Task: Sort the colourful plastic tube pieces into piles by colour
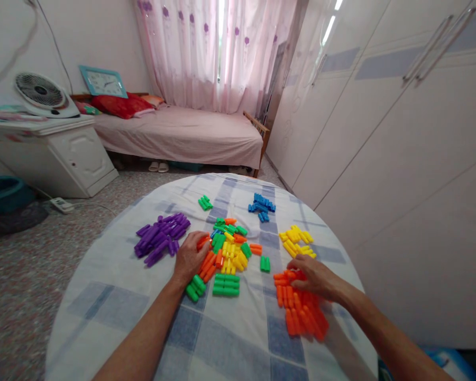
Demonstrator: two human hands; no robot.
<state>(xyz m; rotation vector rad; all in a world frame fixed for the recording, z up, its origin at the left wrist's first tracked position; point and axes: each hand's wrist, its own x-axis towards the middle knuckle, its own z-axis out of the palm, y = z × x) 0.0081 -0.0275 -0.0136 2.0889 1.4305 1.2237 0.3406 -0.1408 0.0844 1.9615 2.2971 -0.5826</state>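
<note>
Through the head camera I see my two hands at work over a round counter (103,328), spread with a blue-and-white checked cloth (230,344). My left hand (191,256) is at the left edge of a mixed heap (230,248) of small plastic pieces, orange, green, yellow and a little blue. Its fingers curl over an orange piece (203,242); I cannot tell whether they are clamped on it. My right hand (312,275) is over the far edge of the orange pile (301,311), thumb and fingers apart, with orange showing between them. The near right part of that pile is blurred.

Just beyond the right hand lies the yellow pile (296,242). The blue pile (262,205) sits farther off, right of centre, with a small green cluster (205,202) to its left near the far edge. The purple pile (161,236) lies left of my left hand. At the near side of the heap I have a green block (226,284) of pieces laid side by side, and another green group (195,288) just left of it. A green pair (265,264) lies alone between the heap and the orange pile.

Beyond the counter stand a bed (182,129) and, far left, a fan (42,91) on a white cabinet (83,156).
</note>
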